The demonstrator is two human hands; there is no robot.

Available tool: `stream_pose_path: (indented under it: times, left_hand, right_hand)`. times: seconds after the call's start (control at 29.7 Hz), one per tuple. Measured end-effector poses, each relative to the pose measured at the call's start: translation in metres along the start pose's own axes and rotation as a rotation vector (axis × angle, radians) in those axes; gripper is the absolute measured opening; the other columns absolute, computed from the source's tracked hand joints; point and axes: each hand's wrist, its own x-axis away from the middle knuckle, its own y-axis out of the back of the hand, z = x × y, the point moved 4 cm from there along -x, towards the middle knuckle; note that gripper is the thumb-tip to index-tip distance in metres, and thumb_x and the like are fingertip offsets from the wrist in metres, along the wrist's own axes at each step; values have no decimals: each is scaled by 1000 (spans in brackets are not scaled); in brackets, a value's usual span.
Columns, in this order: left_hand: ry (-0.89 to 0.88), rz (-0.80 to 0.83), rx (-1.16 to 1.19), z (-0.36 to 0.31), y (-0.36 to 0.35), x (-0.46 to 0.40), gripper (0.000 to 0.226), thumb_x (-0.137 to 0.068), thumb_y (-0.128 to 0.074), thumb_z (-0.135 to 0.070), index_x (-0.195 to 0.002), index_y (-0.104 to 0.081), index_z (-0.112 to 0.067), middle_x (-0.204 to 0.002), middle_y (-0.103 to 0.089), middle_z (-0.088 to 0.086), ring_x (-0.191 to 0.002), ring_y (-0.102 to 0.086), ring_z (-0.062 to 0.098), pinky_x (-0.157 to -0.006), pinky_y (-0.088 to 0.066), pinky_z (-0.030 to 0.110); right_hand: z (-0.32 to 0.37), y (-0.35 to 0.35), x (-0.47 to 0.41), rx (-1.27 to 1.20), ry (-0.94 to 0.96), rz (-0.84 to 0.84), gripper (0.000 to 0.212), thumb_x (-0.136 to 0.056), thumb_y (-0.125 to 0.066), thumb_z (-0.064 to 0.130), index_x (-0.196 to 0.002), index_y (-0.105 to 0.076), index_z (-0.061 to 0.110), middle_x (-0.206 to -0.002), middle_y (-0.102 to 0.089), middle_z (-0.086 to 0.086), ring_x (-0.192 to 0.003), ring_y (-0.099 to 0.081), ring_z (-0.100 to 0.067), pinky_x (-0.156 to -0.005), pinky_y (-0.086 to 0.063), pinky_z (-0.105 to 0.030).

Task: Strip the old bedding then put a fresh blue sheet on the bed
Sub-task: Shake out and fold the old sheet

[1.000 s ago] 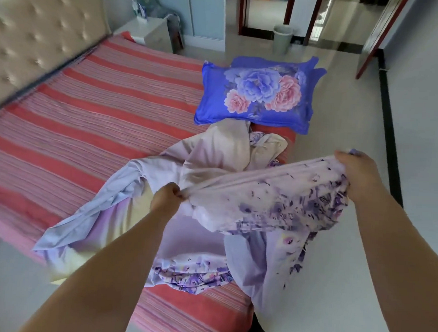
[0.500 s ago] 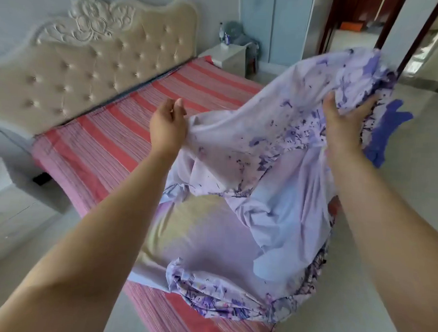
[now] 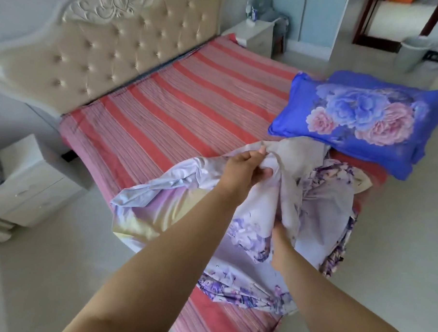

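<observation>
A crumpled lilac sheet with purple flowers [image 3: 319, 210] lies bunched on the near corner of the bed, over a red and pink striped cover [image 3: 180, 109]. My left hand [image 3: 245, 169] grips a fold of the lilac sheet near its top edge. Lower down, my right hand [image 3: 281, 246] is half buried in the same sheet, its fingers hidden by the cloth. A blue pillow with pink and blue flowers [image 3: 360, 119] rests at the bed's far right corner. No blue sheet is in view.
A tufted cream headboard [image 3: 100, 42] stands at the back left. White nightstands sit at the near left [image 3: 29, 180] and the far end [image 3: 258, 34]. A grey bin [image 3: 412, 53] stands by the doorway. Pale tiled floor [image 3: 390, 248] surrounds the bed.
Both hands have come down from chest height and dropped the lilac sheet onto the bed. The hands are now closer together, the right one lower in the cloth. The blue pillow is uncovered again.
</observation>
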Motion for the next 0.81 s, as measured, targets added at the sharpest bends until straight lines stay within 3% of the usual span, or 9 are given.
stream_pose_path:
  times: [0.07,0.1,0.2,0.27,0.34,0.44,0.51,0.61,0.81]
  left_hand:
    - [24,66,97,-4,-11,-1,11,-95,-54,-11,-88,-61,-6,-74,-59,9,-62,-66,11,-67,-58,21]
    - [30,96,123,-6,-16,-2,10,-96,-52,-7,-90,-60,-7,-73,-65,7,-67,-69,12,-71,-58,22]
    - [19,210,162,-16,-21,-5,16,-96,-48,-1,-99,-61,-10,-83,-72,2,-83,-71,13,-85,-55,26]
    - [-2,228,145,-16,-10,-8,24,-93,-52,1,-107,-59,-18,-95,-70,-2,-92,-68,15,-90,-52,32]
    - [-45,61,-126,-6,18,-15,40,-87,-63,-2,-117,-52,-27,-111,-61,-3,-104,-63,18,-90,-52,35]
    - [17,-286,-767,34,62,-14,55,-77,-67,-2,-128,-47,-14,-123,-52,10,-110,-56,28,-80,-49,35]
    - [163,-231,-984,79,70,-3,61,-76,-72,-9,-131,-45,-10,-133,-41,15,-119,-48,31,-85,-47,32]
    - [166,-125,-1037,115,63,7,84,-75,-79,-30,-144,-32,-21,-145,-22,12,-133,-34,31,-109,-35,40]
    - [-144,-313,-1188,58,60,-27,53,-80,-71,-37,-129,-55,-28,-137,-40,8,-122,-46,30,-99,-40,37]
  right_hand:
    - [-18,4,1,-100,-136,75,69,-78,-43,77,-130,-46,32,-130,-54,0,-121,-50,-23,-105,-32,-46]
    - [-21,-2,5,-205,-166,184,59,-84,-40,72,-127,-45,32,-122,-59,2,-122,-49,-21,-106,-27,-48]
    - [2,-10,20,-444,-33,248,16,-97,-44,39,-95,-54,27,-67,-66,10,-87,-55,-10,-87,-40,-33]
    - [28,-9,26,-351,83,130,19,-98,-47,25,-80,-51,23,-63,-53,6,-71,-48,-10,-71,-42,-25]
    - [61,-1,31,-47,233,-4,24,-96,-48,25,-72,-48,22,-70,-46,2,-62,-46,-10,-61,-41,-24]
    - [108,9,54,359,527,-151,26,-96,-46,33,-73,-51,22,-81,-56,-3,-63,-49,-9,-62,-41,-23]
    - [131,5,72,446,651,-167,30,-95,-45,37,-76,-55,16,-83,-61,-7,-68,-55,-15,-67,-45,-27]
    - [156,-6,99,329,749,-84,32,-90,-49,36,-73,-62,12,-77,-72,-10,-77,-70,-25,-76,-54,-37]
    - [193,2,143,-133,737,212,34,-98,-40,18,-71,-56,3,-55,-65,-10,-58,-68,-22,-74,-57,-39]
